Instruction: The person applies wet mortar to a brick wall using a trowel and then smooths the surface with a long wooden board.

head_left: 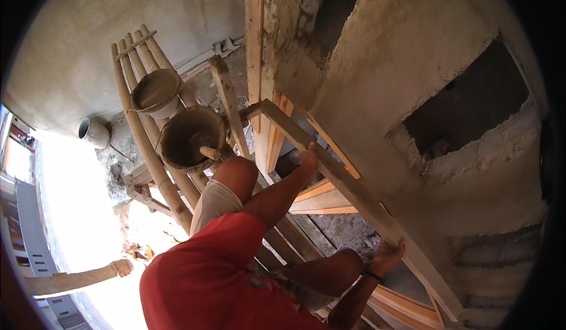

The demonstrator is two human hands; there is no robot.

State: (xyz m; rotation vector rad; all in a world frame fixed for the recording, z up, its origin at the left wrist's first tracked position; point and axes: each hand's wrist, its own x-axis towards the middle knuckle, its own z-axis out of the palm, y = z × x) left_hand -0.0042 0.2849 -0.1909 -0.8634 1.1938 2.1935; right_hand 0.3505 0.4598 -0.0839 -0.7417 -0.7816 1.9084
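A long straight wooden board (354, 188) slants across the plastered wall (413, 65), from upper left down to lower right. My left hand (308, 159) grips it by its near edge, toward the upper end. Farther down the same edge, my right hand (386, 258) is closed on it; a dark band circles that wrist. Part of the fingers of both hands is hidden. Left of my knee, a dark bucket (193, 138) holds grey mortar and a tool with a pale wooden handle (210, 152).
A second bucket (155, 92) stands behind it on a bamboo platform (134, 115). An upright wooden post (229, 103) rises beside the mortar bucket. Orange-brown wooden frames (324, 202) lie beneath the board. The wall has a rough-edged opening (471, 103) at right. Another bucket (94, 133) sits far left.
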